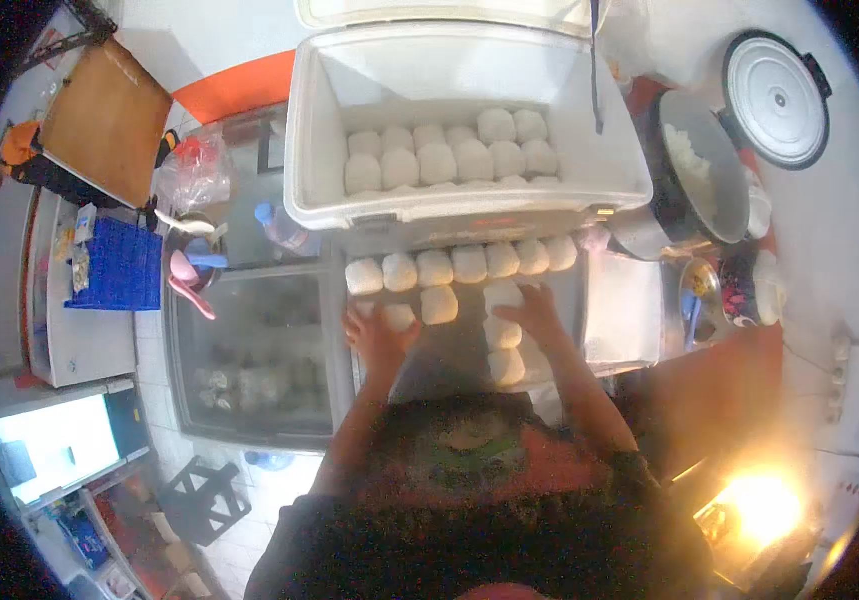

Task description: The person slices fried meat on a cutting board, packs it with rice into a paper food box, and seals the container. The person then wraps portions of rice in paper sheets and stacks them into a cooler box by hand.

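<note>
Pale rounded balls that look like rice balls lie on a metal tray (439,365) in front of me. My left hand (381,335) has its thumb and fingers around a rice ball (399,316) at the tray's left side. My right hand (537,315) grips another rice ball (502,294) from its right side. Two more balls lie in a column below that one, the lowest rice ball (505,367) nearest my body. Between my hands sits a single rice ball (438,304). Behind them runs a row of several rice balls (469,264).
Beyond the tray stands an open white cooler box (469,208) with rows of similar balls. To the right are a dark pot (734,195) of rice, a round lid (777,100) and a small bowl (714,285). A glass-topped case (254,345) and blue basket (119,265) are at left.
</note>
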The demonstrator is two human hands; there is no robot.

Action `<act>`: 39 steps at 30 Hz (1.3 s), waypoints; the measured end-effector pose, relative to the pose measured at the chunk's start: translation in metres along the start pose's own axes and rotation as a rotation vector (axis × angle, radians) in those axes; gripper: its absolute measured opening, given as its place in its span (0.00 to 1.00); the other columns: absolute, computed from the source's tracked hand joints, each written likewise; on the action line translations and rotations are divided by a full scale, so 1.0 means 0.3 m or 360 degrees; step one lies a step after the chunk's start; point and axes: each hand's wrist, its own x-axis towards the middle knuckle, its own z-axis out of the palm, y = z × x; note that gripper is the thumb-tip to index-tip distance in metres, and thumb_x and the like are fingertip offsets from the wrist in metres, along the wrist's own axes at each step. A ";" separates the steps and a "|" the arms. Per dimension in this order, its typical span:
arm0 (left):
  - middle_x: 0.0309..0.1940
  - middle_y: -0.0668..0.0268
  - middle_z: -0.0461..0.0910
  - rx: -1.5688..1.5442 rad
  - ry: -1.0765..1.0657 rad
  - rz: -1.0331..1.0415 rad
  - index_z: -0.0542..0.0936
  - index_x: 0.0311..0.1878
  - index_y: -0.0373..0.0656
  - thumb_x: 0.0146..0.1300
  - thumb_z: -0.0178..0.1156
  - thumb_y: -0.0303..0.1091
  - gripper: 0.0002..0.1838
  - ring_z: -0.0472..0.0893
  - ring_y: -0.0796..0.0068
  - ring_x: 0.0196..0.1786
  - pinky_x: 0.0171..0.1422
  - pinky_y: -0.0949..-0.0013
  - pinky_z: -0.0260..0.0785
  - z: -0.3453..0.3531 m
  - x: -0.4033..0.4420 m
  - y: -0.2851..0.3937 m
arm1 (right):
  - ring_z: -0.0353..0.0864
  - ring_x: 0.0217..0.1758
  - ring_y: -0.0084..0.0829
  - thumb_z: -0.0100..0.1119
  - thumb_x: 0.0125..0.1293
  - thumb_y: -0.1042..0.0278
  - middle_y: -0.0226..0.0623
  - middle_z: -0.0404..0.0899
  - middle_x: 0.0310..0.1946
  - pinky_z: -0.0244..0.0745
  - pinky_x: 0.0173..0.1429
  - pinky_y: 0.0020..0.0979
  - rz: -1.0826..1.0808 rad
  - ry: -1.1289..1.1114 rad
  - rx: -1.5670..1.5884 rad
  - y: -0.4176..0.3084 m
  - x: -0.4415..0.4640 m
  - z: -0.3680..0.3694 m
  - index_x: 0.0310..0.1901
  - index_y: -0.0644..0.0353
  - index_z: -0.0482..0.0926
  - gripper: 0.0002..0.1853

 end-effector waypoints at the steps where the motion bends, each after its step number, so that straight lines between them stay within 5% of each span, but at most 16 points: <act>1: 0.74 0.46 0.53 0.0072 0.0068 0.0080 0.75 0.64 0.48 0.38 0.74 0.64 0.49 0.53 0.32 0.74 0.69 0.28 0.52 0.037 -0.004 -0.025 | 0.59 0.73 0.55 0.78 0.42 0.39 0.55 0.55 0.73 0.54 0.77 0.51 -0.0019 -0.0009 0.0167 -0.086 -0.089 -0.081 0.63 0.60 0.76 0.47; 5: 0.72 0.44 0.54 0.0103 0.0021 0.0111 0.75 0.63 0.48 0.40 0.73 0.63 0.47 0.53 0.32 0.74 0.68 0.27 0.53 0.076 -0.002 -0.054 | 0.59 0.74 0.50 0.87 0.34 0.55 0.50 0.52 0.74 0.59 0.76 0.46 -0.0500 -0.0382 0.1190 -0.527 -0.334 -0.389 0.66 0.60 0.72 0.53; 8: 0.72 0.43 0.55 0.0135 0.0119 0.0149 0.76 0.61 0.46 0.40 0.74 0.63 0.46 0.54 0.32 0.73 0.67 0.28 0.55 0.103 0.021 -0.077 | 0.60 0.74 0.49 0.86 0.35 0.56 0.51 0.50 0.75 0.62 0.74 0.46 -0.0949 -0.0067 0.0729 -0.770 -0.232 -0.518 0.67 0.60 0.71 0.53; 9: 0.71 0.42 0.56 0.0018 0.0050 0.0137 0.76 0.61 0.46 0.39 0.75 0.62 0.46 0.56 0.33 0.71 0.67 0.30 0.56 0.068 0.017 -0.073 | 0.59 0.74 0.49 0.85 0.36 0.54 0.52 0.50 0.75 0.62 0.73 0.47 -0.0845 -0.0071 0.0846 -0.868 -0.161 -0.530 0.67 0.60 0.71 0.52; 11: 0.70 0.41 0.57 -0.0095 0.0000 0.0131 0.76 0.61 0.45 0.39 0.75 0.61 0.46 0.58 0.33 0.70 0.66 0.31 0.58 -0.021 0.022 -0.056 | 0.59 0.74 0.45 0.78 0.43 0.49 0.48 0.59 0.71 0.58 0.75 0.41 -0.0730 0.0230 0.0030 -0.956 0.104 -0.521 0.68 0.64 0.69 0.50; 13: 0.67 0.39 0.60 -0.0160 -0.0174 0.0056 0.75 0.60 0.42 0.41 0.76 0.59 0.45 0.62 0.33 0.67 0.66 0.35 0.61 -0.106 0.030 -0.041 | 0.56 0.75 0.58 0.73 0.47 0.35 0.60 0.52 0.74 0.53 0.76 0.55 -0.0451 -0.0055 0.0385 -0.987 0.355 -0.465 0.68 0.65 0.68 0.53; 15: 0.67 0.39 0.61 -0.0177 -0.0165 0.0086 0.75 0.61 0.42 0.43 0.76 0.57 0.44 0.63 0.35 0.66 0.66 0.37 0.62 -0.051 0.010 -0.133 | 0.54 0.76 0.60 0.69 0.49 0.31 0.61 0.55 0.73 0.50 0.77 0.55 -0.0170 0.0106 -0.0453 -0.955 0.653 -0.360 0.69 0.68 0.67 0.55; 16: 0.66 0.39 0.61 -0.0200 -0.0169 0.0111 0.74 0.62 0.42 0.44 0.76 0.55 0.43 0.64 0.37 0.66 0.66 0.39 0.63 -0.029 0.010 -0.174 | 0.54 0.76 0.60 0.69 0.49 0.31 0.61 0.55 0.73 0.50 0.77 0.55 -0.0190 0.0128 -0.0449 -0.981 0.693 -0.372 0.69 0.68 0.67 0.55; 19: 0.67 0.43 0.62 -0.0576 -0.0533 -0.0170 0.72 0.65 0.41 0.47 0.75 0.53 0.44 0.66 0.47 0.67 0.67 0.47 0.65 -0.185 -0.002 -0.204 | 0.54 0.77 0.52 0.70 0.47 0.30 0.53 0.59 0.73 0.59 0.74 0.49 -0.0106 -0.0524 -0.0842 -0.982 0.835 -0.331 0.72 0.54 0.65 0.54; 21: 0.67 0.46 0.62 -0.1019 -0.0597 -0.0298 0.71 0.65 0.38 0.48 0.75 0.51 0.44 0.67 0.52 0.67 0.67 0.51 0.65 -0.362 -0.019 -0.164 | 0.53 0.77 0.59 0.68 0.48 0.28 0.54 0.58 0.74 0.56 0.74 0.58 -0.0031 0.0127 -0.0944 -0.822 1.000 -0.135 0.75 0.55 0.58 0.58; 25: 0.66 0.54 0.64 -0.2037 -0.0516 -0.0678 0.67 0.66 0.34 0.47 0.75 0.44 0.45 0.68 0.62 0.67 0.66 0.60 0.67 -0.709 -0.067 -0.060 | 0.53 0.74 0.68 0.67 0.48 0.26 0.55 0.57 0.74 0.52 0.73 0.65 0.0238 0.0172 -0.0894 -0.952 0.761 -0.175 0.75 0.53 0.58 0.58; 28: 0.67 0.54 0.64 -0.2441 -0.0594 -0.0051 0.65 0.69 0.40 0.40 0.75 0.44 0.50 0.67 0.61 0.69 0.67 0.58 0.66 -0.941 -0.034 -0.005 | 0.58 0.74 0.55 0.62 0.57 0.31 0.50 0.61 0.72 0.57 0.73 0.55 -0.0220 -0.0147 -0.0789 -0.884 0.895 -0.230 0.71 0.54 0.65 0.47; 30: 0.68 0.53 0.63 -0.2406 -0.0487 0.0474 0.66 0.68 0.42 0.37 0.76 0.47 0.51 0.66 0.58 0.70 0.68 0.55 0.64 -1.056 0.029 0.145 | 0.62 0.74 0.46 0.58 0.64 0.34 0.47 0.63 0.71 0.61 0.73 0.49 -0.0525 -0.0341 -0.0708 -0.814 0.968 -0.300 0.69 0.55 0.70 0.40; 33: 0.68 0.50 0.62 -0.1134 0.0077 0.1261 0.71 0.64 0.41 0.39 0.77 0.47 0.46 0.66 0.52 0.70 0.72 0.53 0.59 -1.126 0.304 0.430 | 0.67 0.69 0.42 0.58 0.66 0.45 0.46 0.70 0.64 0.64 0.70 0.43 -0.0500 -0.0120 -0.0290 -0.829 0.807 -0.512 0.66 0.56 0.73 0.32; 37: 0.69 0.44 0.64 -0.0356 -0.0273 0.0417 0.69 0.69 0.37 0.45 0.71 0.65 0.53 0.62 0.47 0.73 0.76 0.51 0.56 -0.919 0.634 0.745 | 0.79 0.58 0.34 0.57 0.69 0.66 0.43 0.82 0.51 0.69 0.66 0.32 -0.0747 0.0370 0.0808 -0.864 0.260 -0.766 0.60 0.57 0.79 0.19; 39: 0.72 0.45 0.60 0.0041 -0.0355 0.0193 0.68 0.71 0.38 0.46 0.68 0.68 0.55 0.58 0.43 0.74 0.77 0.47 0.53 -0.799 0.743 0.797 | 0.76 0.62 0.29 0.55 0.69 0.68 0.43 0.77 0.59 0.69 0.66 0.31 -0.0888 0.0528 0.1228 -0.760 0.021 -0.813 0.57 0.65 0.78 0.17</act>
